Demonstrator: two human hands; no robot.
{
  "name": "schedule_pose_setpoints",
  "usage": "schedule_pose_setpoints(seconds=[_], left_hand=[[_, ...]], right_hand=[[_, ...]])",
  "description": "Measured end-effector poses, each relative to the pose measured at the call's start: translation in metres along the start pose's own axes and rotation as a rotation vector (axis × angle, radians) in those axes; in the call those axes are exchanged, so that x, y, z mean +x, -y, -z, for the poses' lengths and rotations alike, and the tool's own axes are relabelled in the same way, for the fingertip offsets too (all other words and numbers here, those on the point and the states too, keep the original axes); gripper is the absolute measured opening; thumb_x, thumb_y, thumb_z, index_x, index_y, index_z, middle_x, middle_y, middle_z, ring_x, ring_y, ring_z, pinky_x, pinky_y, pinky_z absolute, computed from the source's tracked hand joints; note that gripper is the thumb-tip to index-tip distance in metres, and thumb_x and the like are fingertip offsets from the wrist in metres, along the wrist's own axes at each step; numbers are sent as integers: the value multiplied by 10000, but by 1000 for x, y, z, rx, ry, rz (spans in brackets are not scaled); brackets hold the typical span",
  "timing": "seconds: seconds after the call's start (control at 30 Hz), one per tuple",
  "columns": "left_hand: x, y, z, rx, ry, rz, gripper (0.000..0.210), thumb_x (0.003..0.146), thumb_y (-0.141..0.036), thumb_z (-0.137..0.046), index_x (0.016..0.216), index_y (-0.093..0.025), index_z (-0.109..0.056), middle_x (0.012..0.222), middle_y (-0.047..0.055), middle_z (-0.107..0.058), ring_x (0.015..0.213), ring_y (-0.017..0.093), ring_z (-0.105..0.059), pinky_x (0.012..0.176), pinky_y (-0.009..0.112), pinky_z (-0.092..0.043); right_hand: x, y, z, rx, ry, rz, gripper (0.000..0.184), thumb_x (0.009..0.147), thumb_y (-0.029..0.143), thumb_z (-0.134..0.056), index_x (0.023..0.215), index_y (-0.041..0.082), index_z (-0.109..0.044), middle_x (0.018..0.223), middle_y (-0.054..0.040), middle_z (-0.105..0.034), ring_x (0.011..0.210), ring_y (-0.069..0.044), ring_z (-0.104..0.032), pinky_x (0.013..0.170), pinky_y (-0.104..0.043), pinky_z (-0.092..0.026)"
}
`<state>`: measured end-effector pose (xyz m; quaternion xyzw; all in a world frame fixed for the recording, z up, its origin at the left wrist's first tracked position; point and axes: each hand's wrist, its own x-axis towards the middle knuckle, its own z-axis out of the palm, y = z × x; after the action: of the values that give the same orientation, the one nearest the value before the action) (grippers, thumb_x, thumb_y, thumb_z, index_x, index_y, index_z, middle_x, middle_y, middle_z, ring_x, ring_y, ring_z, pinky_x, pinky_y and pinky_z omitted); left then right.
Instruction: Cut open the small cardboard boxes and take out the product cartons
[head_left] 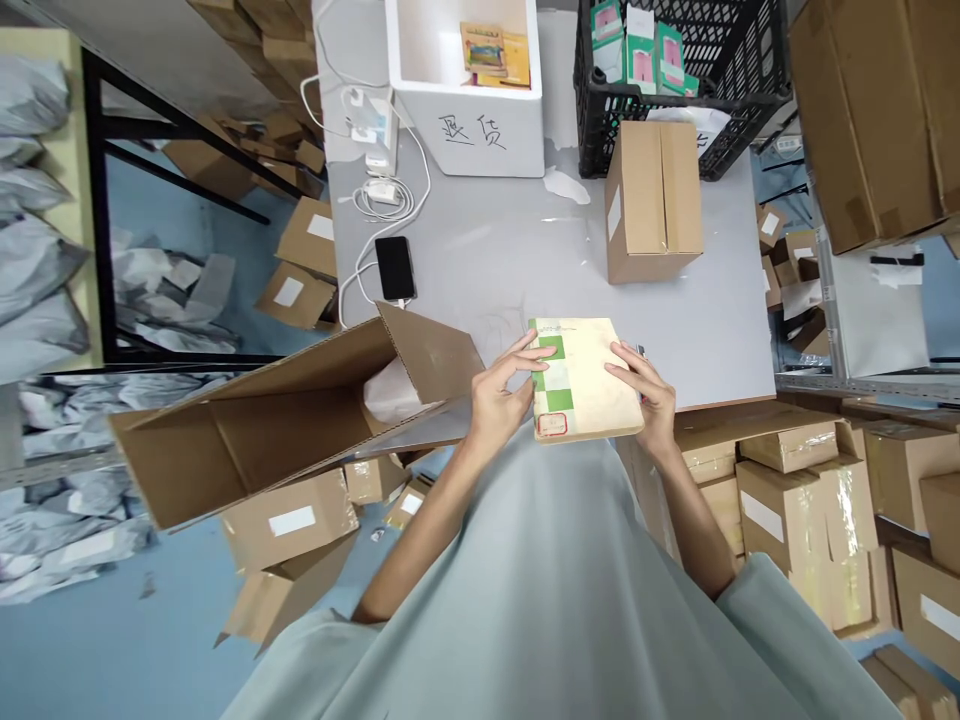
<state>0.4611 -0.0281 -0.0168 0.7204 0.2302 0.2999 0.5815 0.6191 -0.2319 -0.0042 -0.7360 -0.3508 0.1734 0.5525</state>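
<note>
A cream book point(600, 375) with green squares down its left side and a red stamp at its lower left corner is held in front of my body, over the table's near edge. My left hand point(501, 393) grips its left edge, fingers lying on the cover. On the right edge is my right hand point(646, 395), with fingertips on the cover and the thumb hidden. Left of my left hand, an open cardboard box point(300, 410) lies tilted, with something whitish inside. A closed cardboard box point(652, 200) stands on the table beyond the book.
A white bin point(469, 130) with handwriting holds yellow packets at the back. Beside it, a black crate point(675, 110) contains several green-and-pink boxes. A phone point(395, 268) lies by a power strip point(381, 130) and cables. Cartons point(795, 510) crowd the lower right; grey parcels point(37, 250) fill the left shelf.
</note>
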Motion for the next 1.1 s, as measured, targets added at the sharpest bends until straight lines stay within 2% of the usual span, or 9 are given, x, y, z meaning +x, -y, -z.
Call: schedule_pose_setpoints(seconds=[0.17,0.37,0.5,0.57,0.63,0.73,0.83,0.93,1.1], left_hand=[[0,-3,6,32,55,-27,217,1042,-441,-763,970,-237,-778,1196,97,-881,1379,321,-761,1234,614,-561],[-2,7,17,5,222,285,590,908,-561,-891,1345,-188,-760,1192,124,-866,1113,290,-824,1073,453,-640],[-6,11,16,-70,249,366,958,970,-596,-824,1746,-189,-437,995,46,-840,881,188,-760,962,360,-625],[-7,10,16,-56,244,373,795,1029,-585,-744,1698,-207,-537,989,47,-830,845,177,-728,917,336,-613],[-7,9,17,-60,257,387,561,1078,-568,-637,1490,-203,-748,1024,71,-834,838,185,-723,897,339,-613],[-6,8,18,-102,299,406,464,1045,-509,-635,1319,-190,-830,999,72,-835,847,193,-745,901,337,-623],[-4,9,18,-121,318,416,555,908,-492,-814,1363,-175,-799,979,80,-843,868,206,-780,884,324,-639],[0,9,17,-144,313,462,645,842,-570,-882,1336,-163,-798,935,93,-850,799,222,-799,839,341,-662],[3,4,12,-107,244,576,605,806,-726,-892,1057,-177,-844,553,-28,-646,436,131,-534,533,277,-527]], right_hand=[[-2,-1,0,15,-25,62,297,1045,383,-785,1331,421,-857,1425,-28,-827,1438,-309,-711,1247,-571,-556],[-2,-11,2,-13,-36,-256,387,965,554,-837,1193,245,-890,995,-47,-857,936,-245,-770,962,-418,-660],[-1,-13,-3,124,-17,-407,815,976,587,-814,1675,227,-600,832,29,-778,782,-179,-705,849,-345,-646],[1,-11,-4,135,-4,-426,846,1027,612,-741,1749,245,-498,837,24,-787,793,-185,-722,842,-344,-647],[3,-9,-3,110,0,-410,696,1053,652,-680,1629,262,-664,1026,-46,-854,994,-230,-783,950,-377,-654],[4,-9,4,130,32,-453,555,1046,678,-657,1351,259,-856,1257,-90,-861,1209,-292,-779,1040,-420,-648],[3,-15,12,257,115,-574,551,1049,634,-605,1344,241,-852,1024,-55,-875,965,-275,-815,862,-417,-681],[0,-21,16,330,182,-581,500,935,594,-767,1279,242,-857,874,-19,-849,830,-247,-801,815,-397,-675],[-4,-20,10,311,204,-634,502,792,710,-933,812,227,-796,639,-21,-769,544,-175,-653,578,-308,-569]])
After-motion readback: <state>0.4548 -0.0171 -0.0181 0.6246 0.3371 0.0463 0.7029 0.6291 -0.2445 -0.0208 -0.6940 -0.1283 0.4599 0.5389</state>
